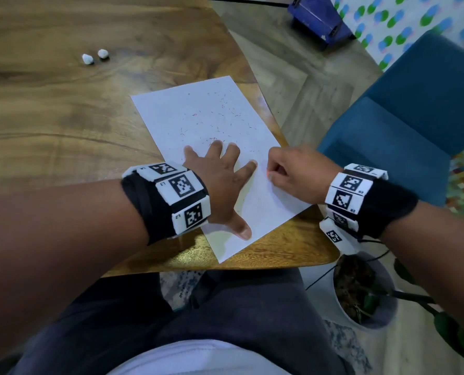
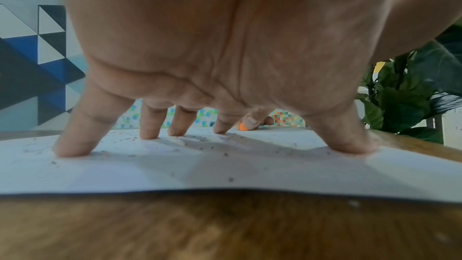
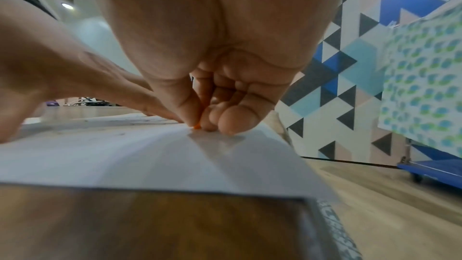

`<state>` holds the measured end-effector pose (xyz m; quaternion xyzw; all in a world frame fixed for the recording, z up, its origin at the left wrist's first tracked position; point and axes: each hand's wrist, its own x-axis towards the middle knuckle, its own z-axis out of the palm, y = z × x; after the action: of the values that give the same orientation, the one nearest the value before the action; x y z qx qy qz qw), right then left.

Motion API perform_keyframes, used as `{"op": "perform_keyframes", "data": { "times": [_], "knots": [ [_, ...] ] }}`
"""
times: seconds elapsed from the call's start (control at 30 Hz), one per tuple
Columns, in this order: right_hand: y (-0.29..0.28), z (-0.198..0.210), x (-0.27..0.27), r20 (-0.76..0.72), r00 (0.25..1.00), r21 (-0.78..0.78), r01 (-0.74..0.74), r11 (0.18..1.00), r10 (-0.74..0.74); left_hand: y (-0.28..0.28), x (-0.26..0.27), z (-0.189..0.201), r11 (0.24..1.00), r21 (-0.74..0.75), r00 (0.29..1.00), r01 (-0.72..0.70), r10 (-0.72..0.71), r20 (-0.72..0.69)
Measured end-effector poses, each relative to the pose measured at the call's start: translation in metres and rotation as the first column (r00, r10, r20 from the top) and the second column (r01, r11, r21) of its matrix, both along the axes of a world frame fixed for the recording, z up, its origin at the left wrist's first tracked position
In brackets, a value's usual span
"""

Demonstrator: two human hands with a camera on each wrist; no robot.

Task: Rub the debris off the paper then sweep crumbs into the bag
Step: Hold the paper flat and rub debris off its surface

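Observation:
A white sheet of paper (image 1: 209,123) lies at the table's near right corner, dotted with thin reddish crumbs (image 1: 220,115). My left hand (image 1: 220,171) lies spread on the paper (image 2: 225,173), its fingertips (image 2: 72,149) pressing it flat. My right hand (image 1: 282,169) is curled at the sheet's right edge and pinches a small orange eraser (image 1: 268,173) against the paper (image 3: 140,157). Only a sliver of the eraser (image 3: 197,126) shows between thumb and fingers; its orange tip (image 2: 243,126) also peeks out in the left wrist view. No bag is in view.
Two small white lumps (image 1: 94,57) sit on the wooden table (image 1: 63,109) at the far left. A blue chair (image 1: 404,125) stands right of the table. A potted plant (image 1: 360,290) sits on the floor by the near right corner.

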<state>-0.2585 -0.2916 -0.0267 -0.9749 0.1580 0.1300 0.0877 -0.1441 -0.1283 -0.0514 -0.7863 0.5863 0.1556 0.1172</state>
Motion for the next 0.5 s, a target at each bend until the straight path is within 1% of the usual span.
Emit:
{"op": "perform_keyframes", "data": {
  "times": [0.07,0.17,0.23,0.3,0.43,0.5],
  "knots": [
    [0.012,0.002,-0.013,-0.027,0.995,0.045,-0.097,0.994,0.098,0.000,0.000,0.001,1.000,0.009,1.000,-0.005,0.005,-0.001],
    [0.027,0.004,-0.034,-0.074,0.963,0.133,-0.250,0.959,0.261,-0.001,-0.001,0.002,1.000,0.021,1.000,-0.009,0.009,0.001],
    [0.029,0.004,-0.035,-0.092,0.942,0.136,-0.310,0.941,0.324,-0.002,-0.001,0.002,1.000,0.020,1.000,-0.005,0.005,0.000],
    [0.027,0.004,-0.027,-0.095,0.943,0.116,-0.307,0.944,0.319,-0.002,-0.001,0.001,1.000,0.023,1.000,-0.001,0.001,0.002],
    [0.015,0.004,-0.001,-0.002,0.980,0.045,-0.201,0.979,0.201,-0.001,-0.001,0.000,1.000,0.020,1.000,0.002,-0.002,0.005],
    [0.012,0.003,0.003,0.018,0.981,0.012,-0.191,0.981,0.191,-0.001,-0.001,0.000,1.000,0.022,1.000,0.003,-0.003,0.003]
  ]
}}
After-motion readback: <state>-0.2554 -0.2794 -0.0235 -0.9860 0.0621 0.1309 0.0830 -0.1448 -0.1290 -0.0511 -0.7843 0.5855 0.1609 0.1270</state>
